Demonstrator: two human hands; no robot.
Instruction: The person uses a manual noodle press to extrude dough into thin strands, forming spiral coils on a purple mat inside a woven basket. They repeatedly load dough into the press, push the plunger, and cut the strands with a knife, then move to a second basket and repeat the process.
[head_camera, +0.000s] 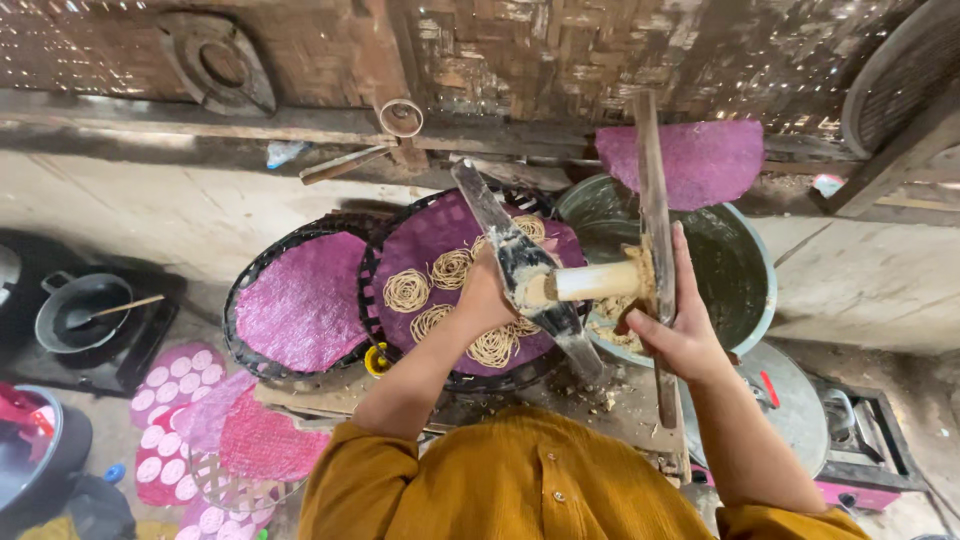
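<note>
My left hand (487, 295) is closed around the dough-smeared left arm of a wooden press (520, 262). My right hand (678, 335) grips the press's other wooden arm (655, 210), which stands nearly upright. A pale cylinder (592, 282) joins the two arms. The press hangs over a round black basket tray (372, 300) lined with a purple mat (430, 225), on which lie several coils of pale noodle (406, 290). Mustard-coloured sleeves cover both of my arms.
A second black tray with a bare purple mat (300, 300) sits to the left. A green metal bowl (740, 270) holding dough stands on the right, another purple mat (695, 160) leaning behind it. A dark pan with a spoon (80, 312) is far left. Pink mats with white discs (170, 395) lie below.
</note>
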